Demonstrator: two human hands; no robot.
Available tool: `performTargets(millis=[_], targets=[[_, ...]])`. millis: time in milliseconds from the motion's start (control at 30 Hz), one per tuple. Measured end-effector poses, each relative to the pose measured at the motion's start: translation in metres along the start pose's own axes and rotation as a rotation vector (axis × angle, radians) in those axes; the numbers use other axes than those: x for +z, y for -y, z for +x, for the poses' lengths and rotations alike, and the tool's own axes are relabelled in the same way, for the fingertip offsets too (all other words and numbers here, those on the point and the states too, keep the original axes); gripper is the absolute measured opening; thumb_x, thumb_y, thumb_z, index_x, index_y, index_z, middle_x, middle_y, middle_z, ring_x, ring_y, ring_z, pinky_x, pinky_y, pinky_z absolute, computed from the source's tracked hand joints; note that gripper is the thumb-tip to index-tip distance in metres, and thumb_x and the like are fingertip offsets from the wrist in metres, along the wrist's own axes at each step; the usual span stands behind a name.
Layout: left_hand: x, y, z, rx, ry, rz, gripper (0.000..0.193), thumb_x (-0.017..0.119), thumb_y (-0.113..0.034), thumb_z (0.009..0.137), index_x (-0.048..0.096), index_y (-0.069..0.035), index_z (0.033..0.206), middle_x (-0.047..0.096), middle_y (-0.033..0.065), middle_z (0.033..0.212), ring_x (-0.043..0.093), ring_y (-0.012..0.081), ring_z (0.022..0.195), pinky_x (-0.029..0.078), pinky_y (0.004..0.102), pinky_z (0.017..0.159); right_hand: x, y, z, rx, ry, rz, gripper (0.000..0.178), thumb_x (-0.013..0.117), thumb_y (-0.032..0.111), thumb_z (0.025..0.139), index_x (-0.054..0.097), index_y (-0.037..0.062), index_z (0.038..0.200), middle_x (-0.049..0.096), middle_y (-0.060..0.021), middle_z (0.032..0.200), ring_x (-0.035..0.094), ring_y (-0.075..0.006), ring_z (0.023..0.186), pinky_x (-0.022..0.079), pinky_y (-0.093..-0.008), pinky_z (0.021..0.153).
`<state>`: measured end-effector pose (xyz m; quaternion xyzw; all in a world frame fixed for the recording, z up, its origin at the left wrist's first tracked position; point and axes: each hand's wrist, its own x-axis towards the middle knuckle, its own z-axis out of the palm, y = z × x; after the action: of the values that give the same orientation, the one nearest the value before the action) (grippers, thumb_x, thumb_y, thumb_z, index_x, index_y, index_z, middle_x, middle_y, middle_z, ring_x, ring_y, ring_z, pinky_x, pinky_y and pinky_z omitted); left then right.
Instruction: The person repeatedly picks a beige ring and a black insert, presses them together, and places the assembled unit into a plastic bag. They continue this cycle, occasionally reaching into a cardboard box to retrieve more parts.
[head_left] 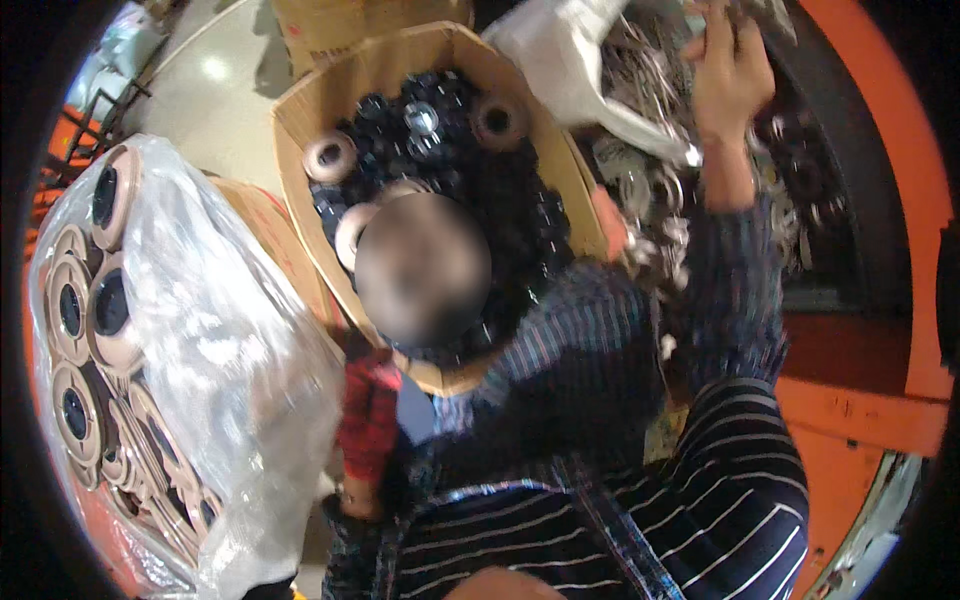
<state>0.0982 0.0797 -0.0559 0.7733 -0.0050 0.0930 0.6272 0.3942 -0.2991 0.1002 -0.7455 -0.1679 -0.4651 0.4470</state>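
My right hand (pixel 735 80), bare and slightly smeared, reaches up at the upper right with some fingers stretched out. It is beside a white sack (pixel 560 50) and thin brownish strips (pixel 645 75); a greyish piece lies near the fingertips, and I see no clear grip on it. My left hand (pixel 370 415), seemingly in a red-and-black checked glove, is low beside the cardboard box (pixel 290 150); its fingers are hard to make out. Inside the box are many glossy black round parts (pixel 440 100) and a few brown rings (pixel 330 157). A blurred round patch hides part of the contents.
At the left, a clear plastic bag (pixel 240 330) holds several brown ring-shaped parts (pixel 75 405) with dark centres. Loose pale and metallic pieces (pixel 655 220) lie below my right hand. An orange frame (pixel 860 390) borders the right side. Another cardboard box (pixel 350 30) stands behind.
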Motion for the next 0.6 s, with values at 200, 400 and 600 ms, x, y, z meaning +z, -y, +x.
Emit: performTargets(millis=[200, 400, 600], targets=[[0.002, -0.004, 0.002, 0.164, -0.056, 0.542, 0.015, 0.065, -0.007, 0.089, 0.070, -0.002, 0.103, 0.071, 0.0105, 0.091, 0.067, 0.0257, 0.086, 0.052, 0.0349, 0.080, -0.109, -0.070, -0.026, 0.154, 0.302, -0.717, 0.043, 0.068, 0.040, 0.088, 0.069, -0.0008, 0.104, 0.074, -0.0121, 0.093, 0.071, -0.0202, 0.074, 0.055, -0.0354, 0.072], [0.012, -0.002, 0.009, 0.384, 0.076, 0.865, 0.016, 0.065, -0.009, 0.087, 0.072, -0.003, 0.100, 0.071, 0.0120, 0.097, 0.066, 0.0287, 0.094, 0.052, 0.0396, 0.086, -0.134, -0.142, -0.170, 0.829, 0.499, -0.533, 0.042, 0.071, 0.042, 0.083, 0.070, 0.0050, 0.102, 0.070, -0.0160, 0.093, 0.067, -0.0285, 0.087, 0.051, -0.0374, 0.080], [0.017, -0.006, 0.010, 0.089, -0.015, 0.710, 0.019, 0.069, -0.014, 0.088, 0.072, -0.003, 0.104, 0.072, 0.0128, 0.102, 0.066, 0.0282, 0.094, 0.051, 0.0379, 0.087, -0.095, -0.153, -0.215, 0.934, 0.364, -0.672, 0.071, 0.072, 0.056, 0.072, 0.064, 0.0025, 0.119, 0.067, -0.0225, 0.116, 0.064, -0.0386, 0.102, 0.050, -0.0431, 0.087]])
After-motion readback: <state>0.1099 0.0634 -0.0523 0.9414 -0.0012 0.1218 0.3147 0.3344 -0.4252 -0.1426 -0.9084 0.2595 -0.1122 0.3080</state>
